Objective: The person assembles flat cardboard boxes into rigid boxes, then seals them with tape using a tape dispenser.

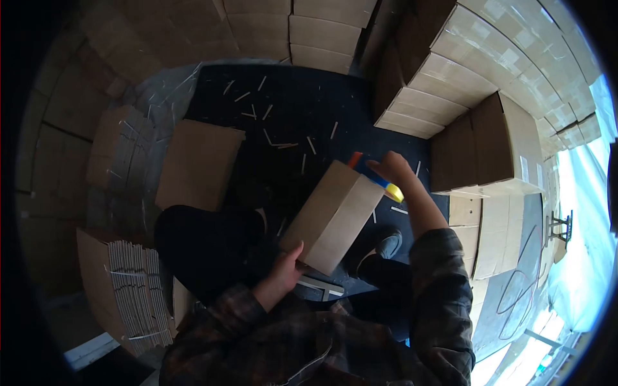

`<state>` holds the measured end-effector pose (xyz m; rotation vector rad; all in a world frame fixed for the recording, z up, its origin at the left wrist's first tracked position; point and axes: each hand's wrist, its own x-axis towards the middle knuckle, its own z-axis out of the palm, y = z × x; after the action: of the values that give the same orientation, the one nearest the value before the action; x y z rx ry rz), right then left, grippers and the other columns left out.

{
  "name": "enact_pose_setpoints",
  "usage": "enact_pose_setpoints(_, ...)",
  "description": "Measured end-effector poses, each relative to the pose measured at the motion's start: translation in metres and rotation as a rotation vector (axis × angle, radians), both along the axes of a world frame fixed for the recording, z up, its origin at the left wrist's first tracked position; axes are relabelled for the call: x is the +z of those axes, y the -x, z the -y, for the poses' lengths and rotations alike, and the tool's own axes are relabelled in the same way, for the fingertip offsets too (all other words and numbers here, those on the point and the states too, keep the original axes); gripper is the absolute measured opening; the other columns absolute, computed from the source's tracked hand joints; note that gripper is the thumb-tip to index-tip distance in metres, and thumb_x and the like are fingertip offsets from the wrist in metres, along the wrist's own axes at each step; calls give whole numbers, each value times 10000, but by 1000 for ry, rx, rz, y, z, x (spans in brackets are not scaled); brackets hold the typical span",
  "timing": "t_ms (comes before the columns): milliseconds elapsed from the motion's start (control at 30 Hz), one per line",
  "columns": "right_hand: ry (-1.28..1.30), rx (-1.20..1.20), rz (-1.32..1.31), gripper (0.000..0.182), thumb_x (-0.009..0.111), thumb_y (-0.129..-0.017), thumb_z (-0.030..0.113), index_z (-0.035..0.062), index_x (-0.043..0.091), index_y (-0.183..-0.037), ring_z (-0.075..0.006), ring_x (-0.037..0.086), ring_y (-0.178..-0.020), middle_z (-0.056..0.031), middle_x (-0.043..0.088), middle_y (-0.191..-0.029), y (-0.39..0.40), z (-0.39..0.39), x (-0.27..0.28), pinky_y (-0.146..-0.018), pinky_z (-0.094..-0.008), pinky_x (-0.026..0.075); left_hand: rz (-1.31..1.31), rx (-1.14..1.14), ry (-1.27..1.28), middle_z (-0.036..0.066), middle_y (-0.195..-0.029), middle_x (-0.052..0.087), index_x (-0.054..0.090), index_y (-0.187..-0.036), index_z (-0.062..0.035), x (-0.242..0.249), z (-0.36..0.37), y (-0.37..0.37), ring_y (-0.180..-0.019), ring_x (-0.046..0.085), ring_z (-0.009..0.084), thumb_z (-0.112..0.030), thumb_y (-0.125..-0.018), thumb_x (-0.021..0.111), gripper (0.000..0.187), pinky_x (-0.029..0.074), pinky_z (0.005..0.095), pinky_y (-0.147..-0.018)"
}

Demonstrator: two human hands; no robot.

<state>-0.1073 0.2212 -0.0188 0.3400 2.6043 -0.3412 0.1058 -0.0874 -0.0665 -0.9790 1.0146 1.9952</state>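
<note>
The box [335, 219] was held tilted above the floor [360, 96], the fingers of the left hand [281, 274] gripping its near end; those of the right hand [391, 168] clasped the tool [380, 181] at its far end. A firm left grip seemed best against twisting.

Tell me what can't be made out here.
All in the head view:
Left hand: most fingers, hidden beneath the brown rectangular cardboard box.
The box's underside: turned away from the camera.
Blue-and-yellow tool: full shape, partly blocked by box and right hand.
Brown cardboard cartons stacked at the back: tops, cut off by the upper edge.
</note>
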Motion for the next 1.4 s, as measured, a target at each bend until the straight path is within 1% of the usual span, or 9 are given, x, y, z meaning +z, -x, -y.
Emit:
enact_pose_setpoints(100, 106, -173, 82, 650, 644, -795, 578, -24, 672, -1039, -347, 667, -938, -232, 666, -1035, -40, -32, 13, -834, -396, 523, -233, -85, 275, 94, -1303, 524, 413, -1355, -63, -9, 1, 31, -1193, 498, 224, -383, -877, 664, 628, 413, 374, -989)
enact_pose_setpoints(300, 296, -789, 90, 763, 631, -797, 601, -107, 621, -1083, -320, 676, -938, -234, 665, -1033, -108, -39, 23, -808, -378, 528, -552, -373, 761, 191, -1298, 528, 499, -1298, -15, 17, -14, 117, -1156, 553, 299, -454, -916, 565, 586, 460, 392, -938)
enact_pose_setpoints(500, 287, -732, 191, 761, 631, -779, 614, -94, 640, -1058, -323, 670, -948, -233, 665, -1021, -151, -31, -1, -804, -394, 522, -700, -660, 1238, 193, -1178, 568, 522, -1267, -19, -3, -13, 166, -1112, 563, 332, -502, -913, 526, 599, 470, 418, -918)
enact_pose_setpoints(800, -6, -461, -85, 646, 665, -770, 586, 3, 679, -1046, -289, 692, -894, -190, 694, -947, -130, -63, 33, -790, -376, 541, -929, -588, 1229, 214, -1082, 589, 583, -1135, -17, -21, -15, 192, -1021, 566, 397, -430, -919, 537, 468, 475, 458, -861)
enact_pose_setpoints(933, 362, -398, -335, 612, 674, -808, 517, -23, 659, -1096, -217, 694, -773, -155, 697, -855, -132, -53, 97, -712, -326, 553, -937, -518, 1263, 199, -1101, 589, 577, -1154, -26, -20, -20, 189, -1044, 564, 375, -407, -914, 559, 450, 475, 458, -864)
enact_pose_setpoints(1033, 563, -349, -321, 697, 707, -778, 540, -69, 637, -1109, -214, 674, -785, -171, 686, -875, -137, -37, 125, -708, -310, 539, -1111, -336, 1766, 174, -1121, 593, 570, -1186, -46, 5, -32, 179, -1078, 559, 336, -374, -920, 566, 423, 467, 441, -894)
enact_pose_setpoints(1167, 781, -319, -231, 771, 732, -738, 571, -95, 624, -1111, -238, 661, -821, -195, 675, -897, -133, -20, 119, -746, -312, 524, -1123, -389, 981, 128, -1174, 585, 532, -1260, -62, 51, -43, 159, -1142, 530, 268, -381, -971, 496, 432, 423, 405, -967)
enact_pose_setpoints(1233, 816, -280, -169, 786, 742, -727, 572, -93, 621, -1127, -257, 663, -847, -215, 673, -928, -126, -6, 127, -775, -325, 524, -640, -282, 336, 92, -1148, 595, 531, -1262, -67, 84, -48, 144, -1116, 542, 228, -440, -983, 453, 472, 428, 400, -948)
enact_pose_setpoints(1400, 797, -244, -136, 818, 728, -712, 615, -96, 625, -1104, -270, 670, -847, -213, 676, -926, -116, 14, 114, -773, -334, 532, -411, -265, -28, 56, -1083, 614, 571, -1164, -83, 82, -52, 132, -1057, 568, 188, -473, -963, 483, 447, 422, 417, -922)
